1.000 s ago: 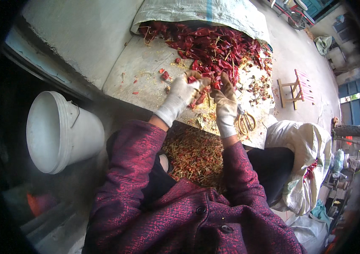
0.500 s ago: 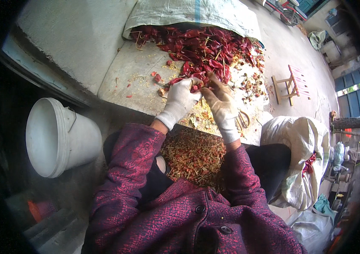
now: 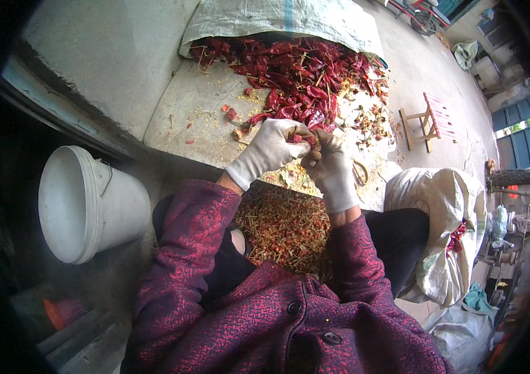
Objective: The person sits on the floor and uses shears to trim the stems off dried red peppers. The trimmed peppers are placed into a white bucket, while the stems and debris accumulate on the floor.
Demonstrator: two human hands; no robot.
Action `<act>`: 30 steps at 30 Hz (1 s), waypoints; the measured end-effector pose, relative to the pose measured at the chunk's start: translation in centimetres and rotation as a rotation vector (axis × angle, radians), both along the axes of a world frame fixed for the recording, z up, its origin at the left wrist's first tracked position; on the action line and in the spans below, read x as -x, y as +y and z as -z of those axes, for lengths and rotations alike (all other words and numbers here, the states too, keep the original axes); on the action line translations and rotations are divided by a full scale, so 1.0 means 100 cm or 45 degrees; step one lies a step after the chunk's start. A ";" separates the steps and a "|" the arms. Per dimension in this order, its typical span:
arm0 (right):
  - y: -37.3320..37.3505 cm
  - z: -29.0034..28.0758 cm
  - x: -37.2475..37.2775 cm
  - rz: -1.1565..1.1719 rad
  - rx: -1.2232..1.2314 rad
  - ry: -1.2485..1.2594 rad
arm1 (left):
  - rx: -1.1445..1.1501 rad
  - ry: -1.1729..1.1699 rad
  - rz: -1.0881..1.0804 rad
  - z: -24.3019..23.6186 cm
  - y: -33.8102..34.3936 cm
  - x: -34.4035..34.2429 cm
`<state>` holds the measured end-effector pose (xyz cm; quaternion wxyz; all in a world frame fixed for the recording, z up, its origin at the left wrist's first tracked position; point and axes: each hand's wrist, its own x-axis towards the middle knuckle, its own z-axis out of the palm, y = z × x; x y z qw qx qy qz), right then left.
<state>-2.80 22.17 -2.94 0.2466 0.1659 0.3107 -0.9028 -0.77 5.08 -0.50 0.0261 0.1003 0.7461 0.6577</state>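
Note:
My left hand (image 3: 271,146), in a white knitted glove, is closed round a dried red chili pepper (image 3: 299,139), mostly hidden by the fingers. My right hand (image 3: 332,167), in a glove soiled brown at the fingers, meets it and pinches the same pepper at its right end. Both hands are over the front edge of a pale board (image 3: 171,134). Just beyond them lies a heap of dried red chili peppers (image 3: 302,75), spilling from a white woven sack (image 3: 277,19). Scissors (image 3: 360,173) rest on the board beside my right hand, only the looped handles plainly showing.
Cut stems and seeds (image 3: 283,227) pile up below the board, between my legs. A white bucket (image 3: 94,202) tips toward the left. At right are a stuffed white sack (image 3: 442,230) and a small wooden stool (image 3: 430,123). A wall (image 3: 109,62) borders the board's left.
My right hand has drawn back slightly from the heap, its spread fingers closing in against the left hand. The left hand has turned a little, now gripping the pepper with it.

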 end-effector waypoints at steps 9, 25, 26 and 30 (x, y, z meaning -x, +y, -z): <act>-0.004 -0.007 0.000 0.113 -0.022 0.097 | -0.626 -0.418 0.086 -0.005 0.007 -0.006; -0.012 -0.036 -0.016 0.057 -0.607 0.958 | -0.755 -0.551 0.020 0.021 0.012 -0.008; -0.010 -0.032 -0.014 0.050 -0.495 0.942 | -0.702 -0.517 0.051 0.019 0.014 -0.010; 0.006 -0.011 0.002 0.021 -0.353 0.650 | 0.178 0.528 0.143 0.008 0.024 -0.019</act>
